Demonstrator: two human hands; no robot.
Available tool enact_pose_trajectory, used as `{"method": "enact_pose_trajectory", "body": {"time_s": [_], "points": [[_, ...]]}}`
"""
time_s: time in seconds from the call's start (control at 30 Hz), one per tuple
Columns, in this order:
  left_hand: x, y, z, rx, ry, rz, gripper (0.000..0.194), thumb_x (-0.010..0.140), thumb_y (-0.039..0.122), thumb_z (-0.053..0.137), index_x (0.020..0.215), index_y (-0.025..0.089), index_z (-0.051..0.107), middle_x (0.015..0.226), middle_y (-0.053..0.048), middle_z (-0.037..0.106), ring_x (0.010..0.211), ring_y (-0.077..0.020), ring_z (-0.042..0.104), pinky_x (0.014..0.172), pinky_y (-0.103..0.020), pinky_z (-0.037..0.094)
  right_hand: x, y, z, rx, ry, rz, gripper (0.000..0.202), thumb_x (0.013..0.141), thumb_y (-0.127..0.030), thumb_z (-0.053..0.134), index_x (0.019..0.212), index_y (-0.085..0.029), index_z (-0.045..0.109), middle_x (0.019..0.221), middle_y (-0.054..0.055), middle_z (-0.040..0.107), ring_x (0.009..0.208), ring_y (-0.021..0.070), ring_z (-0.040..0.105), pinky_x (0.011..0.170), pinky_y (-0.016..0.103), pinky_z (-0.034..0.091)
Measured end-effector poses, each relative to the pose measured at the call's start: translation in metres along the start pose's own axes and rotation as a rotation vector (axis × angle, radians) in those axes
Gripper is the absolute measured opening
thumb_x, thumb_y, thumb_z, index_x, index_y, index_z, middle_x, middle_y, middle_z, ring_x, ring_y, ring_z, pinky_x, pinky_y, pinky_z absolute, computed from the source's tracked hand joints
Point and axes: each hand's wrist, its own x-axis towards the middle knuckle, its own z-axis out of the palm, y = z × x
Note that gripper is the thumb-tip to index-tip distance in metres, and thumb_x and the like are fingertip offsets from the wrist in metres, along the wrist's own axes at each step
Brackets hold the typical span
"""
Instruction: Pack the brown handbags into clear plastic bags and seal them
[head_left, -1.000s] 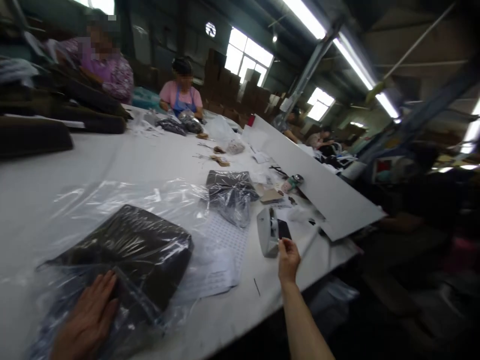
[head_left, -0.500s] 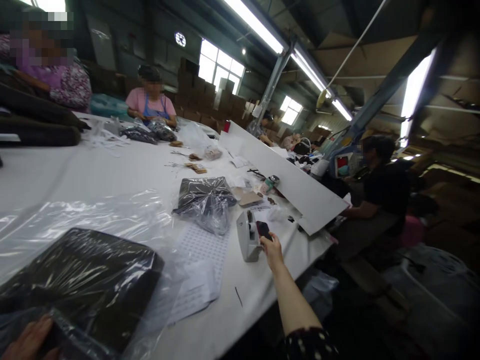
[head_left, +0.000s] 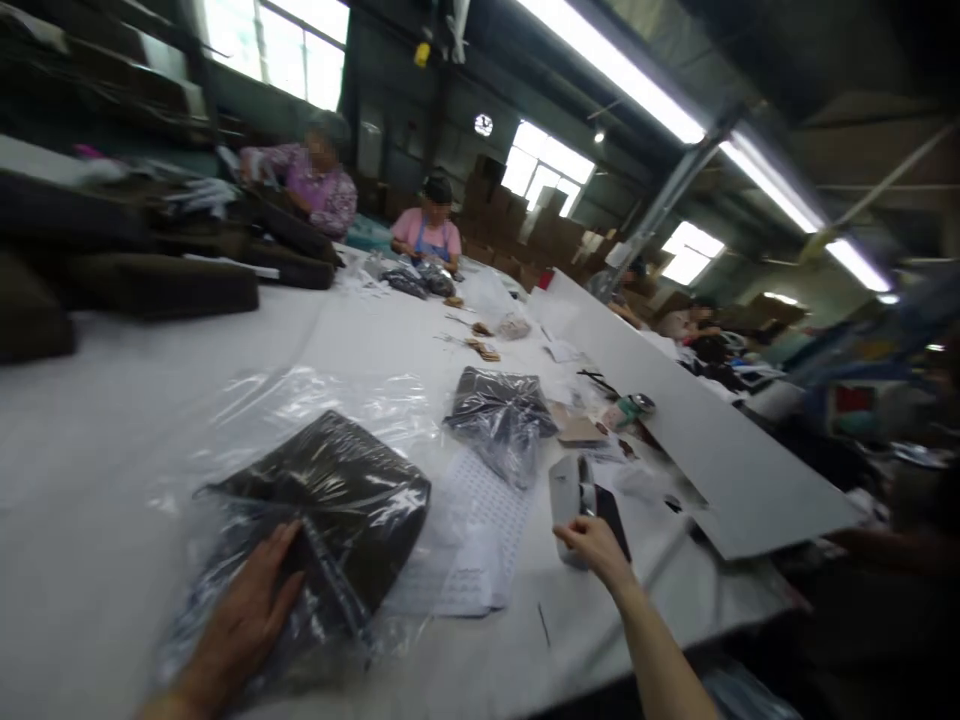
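My left hand lies flat, fingers apart, on a clear plastic bag with a folded dark olive garment inside. My right hand is over the front of a light grey tape dispenser, its thumb and fingers pinched together. Whatever they hold is too small to make out. Just behind that hand, against the dispenser's right side, a dark phone shows in part. Printed label sheets lie between the bag and the dispenser.
Another bagged dark garment lies beyond the sheets. A long white board slants along the table's right side. Dark folded garments are stacked at the left. Two people sit at the far side, and more are beyond the board.
My right hand has let go of the phone and moved to the front of the dispenser. The view has swung left, and my left hand reaches further onto the bag.
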Motion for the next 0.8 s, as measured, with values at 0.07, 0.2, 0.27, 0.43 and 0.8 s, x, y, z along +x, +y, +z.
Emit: {"method": "enact_pose_trajectory", "body": {"time_s": [0.07,0.2,0.27,0.43,0.8], "points": [[0.002,0.008,-0.006,0.009,0.002,0.022,0.064,0.088,0.043,0.04,0.144,0.03,0.012,0.144,-0.005,0.036,0.125,-0.0298,0.043,0.104,-0.051,0.038,-0.004,-0.074,0.037,0.021,-0.234,-0.231,0.022,0.065,-0.034,0.064,0.051,-0.017,0.062,0.047,-0.002,0.055,0.049,0.0113,0.048,0.05,0.024,0.034],[0.005,0.014,-0.008,0.016,0.036,0.039,0.061,0.09,0.038,0.042,0.143,0.025,0.017,0.14,-0.011,0.041,0.124,-0.0286,0.043,0.102,-0.047,0.041,-0.042,-0.215,0.135,-0.136,-0.745,-0.745,0.029,0.065,-0.046,0.068,0.059,-0.017,0.065,0.049,-0.005,0.055,0.048,0.008,0.046,0.045,0.019,0.032],[0.002,0.011,-0.008,0.003,0.049,0.023,0.061,0.089,0.038,0.043,0.143,0.023,0.018,0.14,-0.012,0.041,0.124,-0.0293,0.044,0.1,-0.047,0.042,-0.061,-0.261,0.184,-0.408,-0.826,-0.963,0.029,0.066,-0.048,0.067,0.065,-0.019,0.066,0.056,-0.003,0.061,0.053,0.0106,0.054,0.051,0.02,0.039],[-0.005,0.006,-0.006,-0.039,0.047,-0.016,0.061,0.089,0.035,0.043,0.143,0.024,0.018,0.141,-0.011,0.039,0.126,-0.0276,0.041,0.103,-0.046,0.04,-0.059,-0.296,0.248,-0.926,-0.623,-0.992,0.032,0.062,-0.036,0.072,0.084,-0.012,0.068,0.091,0.016,0.07,0.087,0.0288,0.064,0.075,0.041,0.05],[-0.005,-0.014,-0.072,-0.161,0.33,-0.328,0.043,0.078,0.05,0.052,0.117,0.032,0.047,0.119,-0.006,0.056,0.112,-0.0333,0.054,0.097,-0.055,0.045,0.053,-0.197,0.148,-0.276,-0.321,-0.59,0.031,0.08,-0.033,0.052,0.106,-0.017,0.06,0.094,0.008,0.069,0.089,0.0209,0.063,0.084,0.036,0.047]]}}
